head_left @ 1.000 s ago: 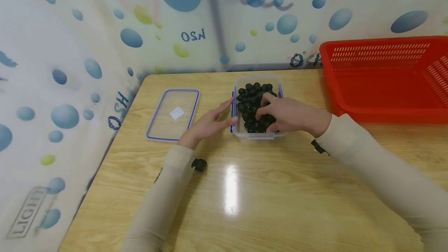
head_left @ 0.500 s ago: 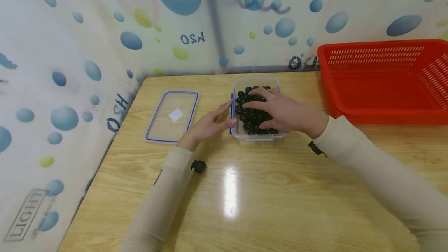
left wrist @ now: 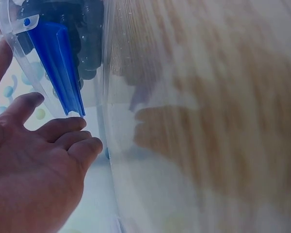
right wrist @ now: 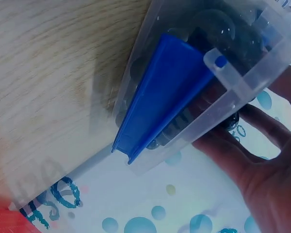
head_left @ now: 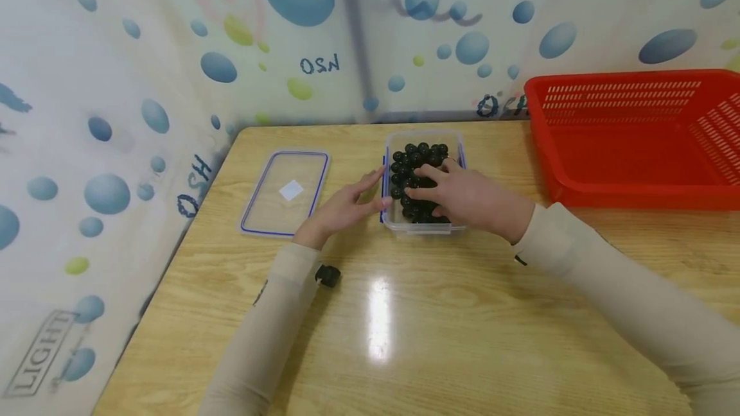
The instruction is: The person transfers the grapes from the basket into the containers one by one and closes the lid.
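A clear plastic food box (head_left: 428, 229) with blue side latches stands uncovered near the back of the table. Glossy black grapes (head_left: 412, 159) fill much of it. My left hand (head_left: 338, 212) is at the box's left side, fingers extended; its fingertips are close beside the blue latch (left wrist: 56, 60) in the left wrist view. My right hand (head_left: 471, 196) reaches over the right rim, its slightly bent, spread fingers resting on the grapes. Parts of its fingertips are hidden among them. In the right wrist view, another blue latch (right wrist: 160, 94) hangs down along the box wall.
To the left, a clear lid (head_left: 276, 178) with a blue seal and a white label lies flat on the wooden table (head_left: 451, 332). A large red plastic basket (head_left: 642, 195) stands at the back right. A patterned curtain (head_left: 173, 82) borders the table behind and left.
A second ago my right hand's fingers were bent down into the grapes; they then spread across the top and have since drawn back slightly toward the near right. My left hand stays put.
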Demonstrator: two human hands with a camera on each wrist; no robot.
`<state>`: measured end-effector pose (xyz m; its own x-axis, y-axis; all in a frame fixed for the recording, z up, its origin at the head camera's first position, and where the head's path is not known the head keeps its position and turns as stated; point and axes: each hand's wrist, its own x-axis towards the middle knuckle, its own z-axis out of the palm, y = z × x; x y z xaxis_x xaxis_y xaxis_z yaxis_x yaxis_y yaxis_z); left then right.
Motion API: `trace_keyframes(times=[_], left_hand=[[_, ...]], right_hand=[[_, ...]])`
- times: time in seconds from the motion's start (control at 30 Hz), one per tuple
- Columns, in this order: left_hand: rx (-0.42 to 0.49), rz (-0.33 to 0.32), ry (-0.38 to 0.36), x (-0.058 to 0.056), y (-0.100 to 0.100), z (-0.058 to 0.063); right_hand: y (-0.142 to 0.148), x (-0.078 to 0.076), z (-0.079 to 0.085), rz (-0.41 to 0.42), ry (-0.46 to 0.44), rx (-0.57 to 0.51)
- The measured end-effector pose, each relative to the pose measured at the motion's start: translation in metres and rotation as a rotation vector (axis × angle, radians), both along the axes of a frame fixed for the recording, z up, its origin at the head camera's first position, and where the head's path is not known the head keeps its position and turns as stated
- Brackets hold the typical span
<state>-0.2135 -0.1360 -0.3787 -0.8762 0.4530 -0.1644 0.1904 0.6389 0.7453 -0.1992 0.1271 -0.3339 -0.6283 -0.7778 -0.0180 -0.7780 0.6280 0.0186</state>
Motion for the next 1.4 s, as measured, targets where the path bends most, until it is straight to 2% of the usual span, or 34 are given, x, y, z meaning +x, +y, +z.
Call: trace_keyframes(times=[0.67, 0.83, 0.93, 1.03, 1.07, 1.17, 1.2, 1.27, 1.4], left_hand=[[-0.009, 0.010, -0.005, 0.001, -0.002, 0.000], [-0.011, -0.022, 0.025, 0.001, -0.005, 0.001], [0.049, -0.002, 0.064, 0.000, -0.016, 0.008], [0.169, 0.081, 0.101, -0.002, -0.039, 0.021], [0.215, 0.117, 0.102, -0.003, -0.048, 0.026], [0.271, 0.214, 0.087, -0.003, -0.079, 0.042], [0.273, 0.251, 0.068, -0.004, -0.089, 0.046], [0.220, 0.314, 0.027, -0.004, -0.110, 0.053], [0.050, 0.419, -0.078, -0.003, -0.143, 0.057]], right_hand=[[0.003, 0.006, -0.006, -0.017, -0.006, -0.100], [0.003, 0.008, -0.001, -0.075, -0.106, -0.153], [-0.009, 0.008, 0.011, -0.173, -0.176, -0.271], [-0.034, 0.011, 0.023, -0.277, -0.280, -0.494], [-0.045, 0.013, 0.026, -0.306, -0.336, -0.581], [-0.086, 0.019, 0.028, -0.366, -0.533, -0.819], [-0.101, 0.020, 0.027, -0.378, -0.602, -0.895], [-0.131, 0.020, 0.022, -0.412, -0.711, -1.014], [-0.175, 0.011, 0.006, -0.522, -0.893, -1.169]])
